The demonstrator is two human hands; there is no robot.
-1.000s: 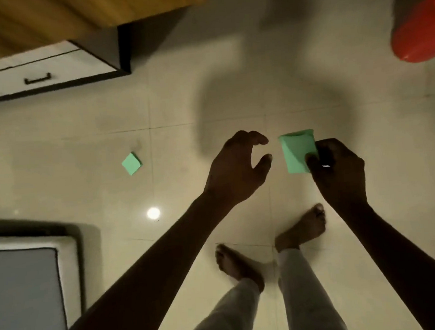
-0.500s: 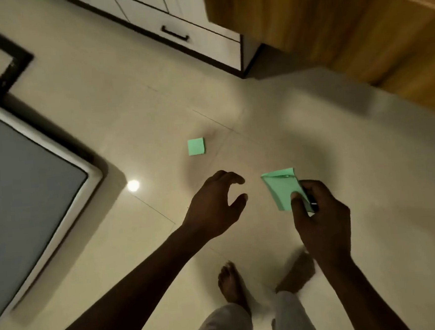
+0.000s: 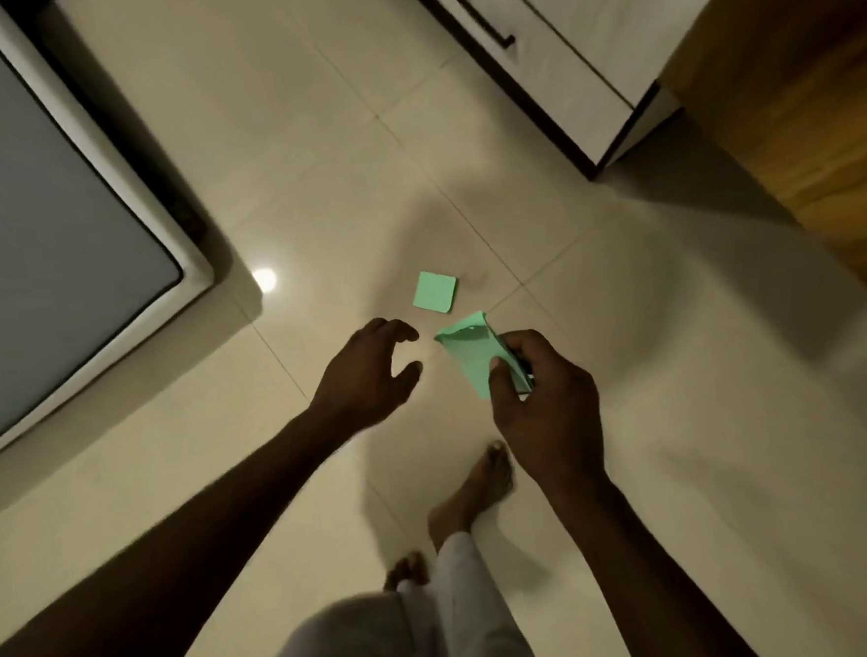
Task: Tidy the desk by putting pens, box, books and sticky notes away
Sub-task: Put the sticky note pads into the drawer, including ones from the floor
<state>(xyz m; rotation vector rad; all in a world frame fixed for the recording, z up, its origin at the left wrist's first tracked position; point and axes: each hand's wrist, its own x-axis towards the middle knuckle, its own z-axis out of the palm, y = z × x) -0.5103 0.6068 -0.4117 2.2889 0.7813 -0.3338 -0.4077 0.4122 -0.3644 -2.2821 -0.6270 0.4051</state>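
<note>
A single green sticky note [image 3: 435,290] lies flat on the pale tiled floor, just beyond both hands. My right hand [image 3: 544,402] grips a bent bunch of green sticky notes [image 3: 469,349] between thumb and fingers, with something dark behind them. My left hand [image 3: 368,374] hovers to the left of that bunch, fingers curled and apart, holding nothing, a short way below-left of the note on the floor.
A bed with a grey mattress [image 3: 28,213] fills the left side. A white drawer unit with a black handle [image 3: 545,48] stands at the upper right, beside a wooden desk [image 3: 806,112]. My bare feet [image 3: 475,484] are on the floor below the hands.
The view has swung round, so the note on the floor now lies much closer to my hands. My right hand keeps its hold on the green notes; my left stays open.
</note>
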